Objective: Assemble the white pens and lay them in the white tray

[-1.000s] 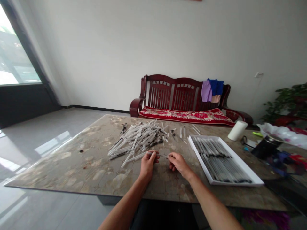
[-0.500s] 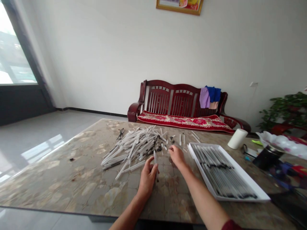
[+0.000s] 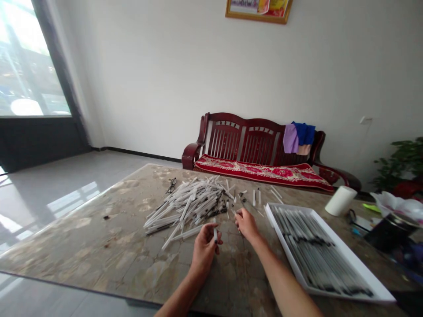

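Observation:
My left hand [image 3: 204, 246] is closed around a whitish pen [image 3: 215, 235] with a dark lower end, held roughly upright over the near part of the table. Just to its right, my right hand [image 3: 246, 225] has its fingertips pinched together. Whatever is between them is too small to make out. Beyond both hands lies a loose pile of white, translucent pen barrels [image 3: 191, 200], some with black ends. To the right, a shallow white tray [image 3: 355, 259] holds two rows of greyish pens [image 3: 317, 253] with black tips, laid side by side.
The patterned table [image 3: 132, 255] carries small black parts, thin loose sticks, dark-framed glasses [image 3: 172, 185], a white paper roll [image 3: 340, 200] and a black cylindrical container [image 3: 391, 231]. Behind it stands a dark red wooden bench [image 3: 247, 136] with cloths over its back.
The pen in my left hand has tilted, and its dark end now faces me. My right hand remains pinched near the loose parts. The whole view has shifted slightly.

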### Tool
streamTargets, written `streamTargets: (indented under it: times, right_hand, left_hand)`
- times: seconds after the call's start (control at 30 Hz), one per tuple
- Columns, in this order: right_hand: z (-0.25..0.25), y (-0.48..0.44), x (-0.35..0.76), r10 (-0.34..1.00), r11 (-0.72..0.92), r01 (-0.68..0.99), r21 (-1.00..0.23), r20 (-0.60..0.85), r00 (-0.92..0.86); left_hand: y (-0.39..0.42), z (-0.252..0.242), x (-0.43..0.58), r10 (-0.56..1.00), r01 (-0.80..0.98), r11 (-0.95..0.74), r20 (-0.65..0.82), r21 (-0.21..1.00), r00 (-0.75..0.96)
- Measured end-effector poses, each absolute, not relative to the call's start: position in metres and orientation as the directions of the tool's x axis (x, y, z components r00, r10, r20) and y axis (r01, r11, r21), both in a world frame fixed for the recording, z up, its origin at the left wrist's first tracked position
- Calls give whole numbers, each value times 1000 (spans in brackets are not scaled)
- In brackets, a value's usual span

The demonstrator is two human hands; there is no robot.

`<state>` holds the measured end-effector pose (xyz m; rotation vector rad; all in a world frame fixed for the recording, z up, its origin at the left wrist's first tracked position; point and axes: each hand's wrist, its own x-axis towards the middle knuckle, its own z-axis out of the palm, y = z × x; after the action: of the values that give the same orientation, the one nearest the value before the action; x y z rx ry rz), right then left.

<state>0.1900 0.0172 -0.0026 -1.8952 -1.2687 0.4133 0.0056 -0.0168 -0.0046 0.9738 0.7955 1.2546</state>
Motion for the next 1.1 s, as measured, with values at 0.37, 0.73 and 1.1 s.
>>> streamTargets:
  times: [0.37, 0.73, 1.1]
  right_hand:
    - [-33, -46, 162, 846, 113, 415, -903, 307, 435]
    - [-19, -53, 152, 824, 230, 594, -771, 479, 303]
    - [-20, -58, 151, 898, 167, 471, -866, 331, 291]
  left_hand:
    - [-8, 0, -2, 991, -561, 134, -117, 817, 65]
    - [-9, -3, 0, 991, -466, 120, -75, 876, 115]
    - [-15, -4, 1, 992, -468, 76, -18, 880, 128]
